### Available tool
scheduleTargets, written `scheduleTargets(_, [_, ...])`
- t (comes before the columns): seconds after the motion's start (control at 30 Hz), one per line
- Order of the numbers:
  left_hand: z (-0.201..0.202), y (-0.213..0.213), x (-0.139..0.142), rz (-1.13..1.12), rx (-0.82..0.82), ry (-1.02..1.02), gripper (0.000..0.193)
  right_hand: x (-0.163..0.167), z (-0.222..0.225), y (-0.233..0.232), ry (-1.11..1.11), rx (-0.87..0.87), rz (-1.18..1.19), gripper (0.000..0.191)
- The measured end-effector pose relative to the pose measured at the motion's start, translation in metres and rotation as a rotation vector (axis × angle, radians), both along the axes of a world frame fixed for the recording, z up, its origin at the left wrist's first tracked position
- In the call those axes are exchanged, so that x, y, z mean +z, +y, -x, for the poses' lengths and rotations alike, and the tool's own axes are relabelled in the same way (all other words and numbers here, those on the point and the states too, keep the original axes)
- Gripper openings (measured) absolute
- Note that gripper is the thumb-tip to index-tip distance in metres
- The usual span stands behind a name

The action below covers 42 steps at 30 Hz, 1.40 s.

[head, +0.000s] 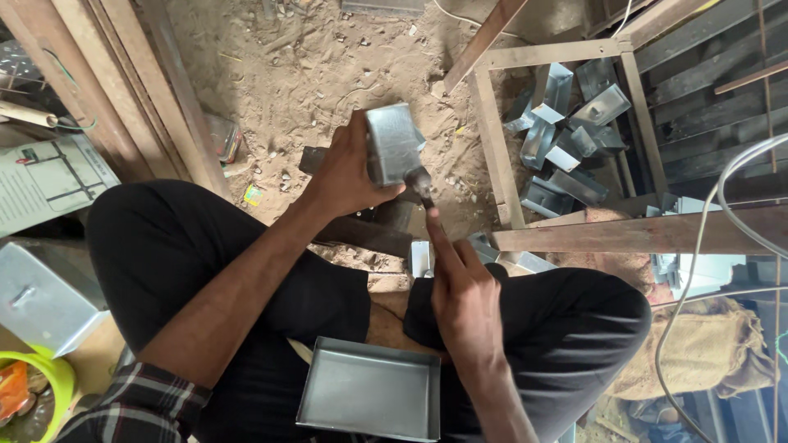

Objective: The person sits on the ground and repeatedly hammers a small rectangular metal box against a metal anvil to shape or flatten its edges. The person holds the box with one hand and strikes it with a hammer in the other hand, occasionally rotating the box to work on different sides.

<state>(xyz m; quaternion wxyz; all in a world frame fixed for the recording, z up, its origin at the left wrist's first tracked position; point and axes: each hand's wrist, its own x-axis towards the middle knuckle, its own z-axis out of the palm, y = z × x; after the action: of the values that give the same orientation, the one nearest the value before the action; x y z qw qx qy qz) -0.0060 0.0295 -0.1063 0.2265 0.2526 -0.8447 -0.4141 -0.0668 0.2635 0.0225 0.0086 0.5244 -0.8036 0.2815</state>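
Note:
My left hand (pixel 349 176) grips a small folded sheet-metal box (pixel 392 143), held up over the sandy ground in front of my knees. My right hand (pixel 461 287) holds a hammer; its dark head (pixel 420 182) sits at the box's lower right corner, with my forefinger stretched along the handle. A shallow rectangular metal tray (pixel 369 390) rests on my lap between my legs, which are in black trousers.
A pile of similar folded metal boxes (pixel 566 131) lies inside a rusty angle-iron frame (pixel 501 156) at upper right. Wooden planks stand at left, a metal box (pixel 37 299) and green bowl (pixel 53 381) at lower left. Cables (pixel 698 271) and burlap lie at right.

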Motion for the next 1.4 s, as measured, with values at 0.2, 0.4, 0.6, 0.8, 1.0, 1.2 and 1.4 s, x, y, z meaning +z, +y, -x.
scheduleTargets(0.2, [0.0, -0.002, -0.002, 0.018, 0.007, 0.018, 0.114, -0.005, -0.002, 0.006, -0.008, -0.05, 0.073, 0.062])
scheduleTargets(0.4, [0.0, -0.003, -0.004, -0.028, -0.001, -0.057, 0.121, -0.012, -0.004, -0.003, -0.047, 0.072, 0.052, 0.067])
scheduleTargets(0.6, [0.002, -0.003, -0.012, -0.022, 0.011, -0.035, 0.118, -0.015, -0.007, -0.003, -0.098, 0.062, 0.002, 0.062])
scheduleTargets(0.8, [-0.012, -0.005, -0.008, 0.244, -0.034, 0.075, 0.125, -0.009, 0.01, 0.006, -0.322, -0.069, 0.168, 0.056])
scheduleTargets(1.0, [-0.007, -0.015, 0.009, 0.164, -0.084, 0.055, 0.079, -0.009, 0.016, 0.023, -0.703, -0.364, 0.269, 0.052])
scheduleTargets(1.2, [-0.004, 0.001, 0.021, 0.048, -0.089, 0.131, 0.051, -0.016, 0.018, 0.032, -0.79, -0.36, 0.294, 0.051])
scheduleTargets(1.4, [-0.014, -0.002, 0.017, -0.063, -0.028, -0.243, 0.054, -0.012, 0.021, 0.021, -0.573, -0.339, 0.08, 0.048])
